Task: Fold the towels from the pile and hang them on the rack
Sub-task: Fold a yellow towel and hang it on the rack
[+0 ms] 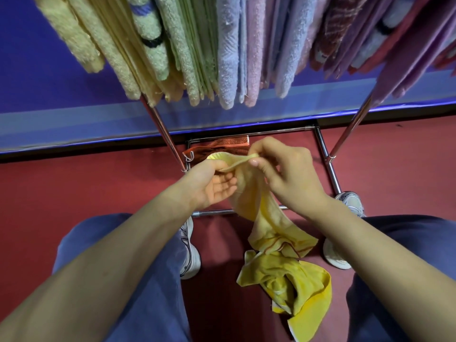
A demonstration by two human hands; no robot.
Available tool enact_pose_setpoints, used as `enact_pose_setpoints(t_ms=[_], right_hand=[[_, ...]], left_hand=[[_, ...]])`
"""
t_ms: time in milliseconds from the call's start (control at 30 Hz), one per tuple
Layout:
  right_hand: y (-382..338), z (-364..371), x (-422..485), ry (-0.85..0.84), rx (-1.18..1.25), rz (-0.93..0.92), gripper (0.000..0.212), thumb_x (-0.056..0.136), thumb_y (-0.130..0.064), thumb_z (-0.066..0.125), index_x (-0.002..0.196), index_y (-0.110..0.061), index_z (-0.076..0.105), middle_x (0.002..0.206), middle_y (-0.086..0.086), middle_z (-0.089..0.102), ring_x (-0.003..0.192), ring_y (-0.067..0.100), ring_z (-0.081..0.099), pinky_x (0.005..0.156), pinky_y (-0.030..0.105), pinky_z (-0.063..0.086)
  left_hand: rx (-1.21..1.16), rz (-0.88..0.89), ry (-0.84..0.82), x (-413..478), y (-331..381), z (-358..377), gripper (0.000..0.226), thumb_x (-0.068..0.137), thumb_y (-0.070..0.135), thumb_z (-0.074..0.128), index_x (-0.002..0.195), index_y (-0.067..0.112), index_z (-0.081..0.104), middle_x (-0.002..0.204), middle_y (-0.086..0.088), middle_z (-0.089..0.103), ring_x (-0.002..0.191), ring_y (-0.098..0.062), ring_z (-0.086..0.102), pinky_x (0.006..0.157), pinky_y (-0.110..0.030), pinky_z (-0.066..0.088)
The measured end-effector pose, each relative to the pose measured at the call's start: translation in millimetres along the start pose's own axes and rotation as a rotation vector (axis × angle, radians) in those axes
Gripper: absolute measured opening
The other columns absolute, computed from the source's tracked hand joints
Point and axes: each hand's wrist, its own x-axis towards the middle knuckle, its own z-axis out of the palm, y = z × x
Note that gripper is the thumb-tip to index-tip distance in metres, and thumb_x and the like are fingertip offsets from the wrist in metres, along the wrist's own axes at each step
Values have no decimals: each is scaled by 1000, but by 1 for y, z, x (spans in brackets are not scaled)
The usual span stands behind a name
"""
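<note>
Under the rack (164, 134) packed with hanging towels (229, 58), my left hand (212, 183) and right hand (288, 176) both pinch the edge of a yellow towel (269, 218), close together.

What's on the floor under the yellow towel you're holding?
A crumpled brighter yellow towel lies on the red floor under the held pale yellow towel. Whatever lies beneath that heap is covered.
</note>
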Motion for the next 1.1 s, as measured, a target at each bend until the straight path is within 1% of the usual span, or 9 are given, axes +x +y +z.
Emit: enact_pose_setpoints(t_ms=[200, 300, 433, 567, 633, 733, 800, 900, 1100], right_hand=[[11, -16, 9, 194, 107, 199, 3, 91, -19, 61, 89, -20, 64, 76, -3, 67, 72, 17, 64, 71, 36, 50], [14, -20, 12, 253, 123, 263, 7, 90, -17, 61, 87, -23, 63, 76, -2, 67, 72, 16, 62, 71, 37, 49], [16, -26, 16, 338, 102, 343, 9, 90, -15, 60, 87, -24, 61, 78, 6, 67, 74, 22, 60, 72, 34, 47], [22, -35, 21, 409, 51, 421, 11, 91, -14, 59, 87, -24, 62, 73, -8, 63, 71, 13, 57, 75, 31, 46], [23, -36, 21, 420, 24, 431, 12, 91, -13, 59, 87, -24, 61, 71, -15, 60, 71, 9, 55, 74, 27, 43], [20, -34, 21, 410, 17, 428, 11, 92, -11, 57, 89, -21, 62, 71, -16, 59, 75, 12, 57, 69, 16, 40], [18, -32, 20, 392, 10, 418, 10, 93, -10, 56, 90, -16, 64, 72, -13, 61, 75, 14, 57, 67, 13, 38], [17, -31, 20, 375, 33, 407, 10, 91, -11, 58, 88, -18, 64, 74, -3, 65, 72, 16, 58, 71, 23, 43], [16, -30, 21, 341, 106, 368, 10, 91, -12, 59, 87, -20, 63, 78, 10, 67, 73, 25, 58, 69, 32, 45]], left_hand=[[32, 78, 111, 3, 8, -9, 19, 91, 12, 52, 73, 9, 57, 57, 1, 54, 49, -9, 52, 43, -20, 50], [68, 164, 138, 2, 7, -8, 16, 91, 8, 54, 76, 11, 58, 60, 0, 53, 48, -9, 49, 44, -21, 50], [429, 430, 183, -1, 7, -6, 21, 84, 4, 56, 88, 19, 69, 70, 3, 58, 55, -8, 52, 54, -23, 53], [555, 732, -140, -9, 6, 1, 33, 74, -12, 52, 98, 4, 68, 75, -1, 62, 59, 0, 54, 57, -15, 45], [543, 712, -346, -12, 5, 2, 44, 67, -7, 49, 106, 5, 66, 85, -4, 67, 69, -3, 57, 60, -14, 45], [544, 663, -475, -11, 0, 4, 54, 64, -6, 47, 112, 12, 63, 87, 1, 70, 74, -8, 57, 62, -20, 43], [575, 682, -482, -11, -2, 5, 64, 62, -7, 45, 121, 13, 60, 87, 1, 69, 76, -10, 57, 62, -22, 40], [590, 692, -458, -11, -2, 4, 76, 59, -6, 45, 132, 13, 55, 91, -5, 66, 80, -21, 51, 60, -22, 38], [526, 645, -435, -9, -4, 1, 52, 72, 16, 67, 124, 11, 60, 93, -16, 61, 79, -21, 52, 64, -22, 41]])
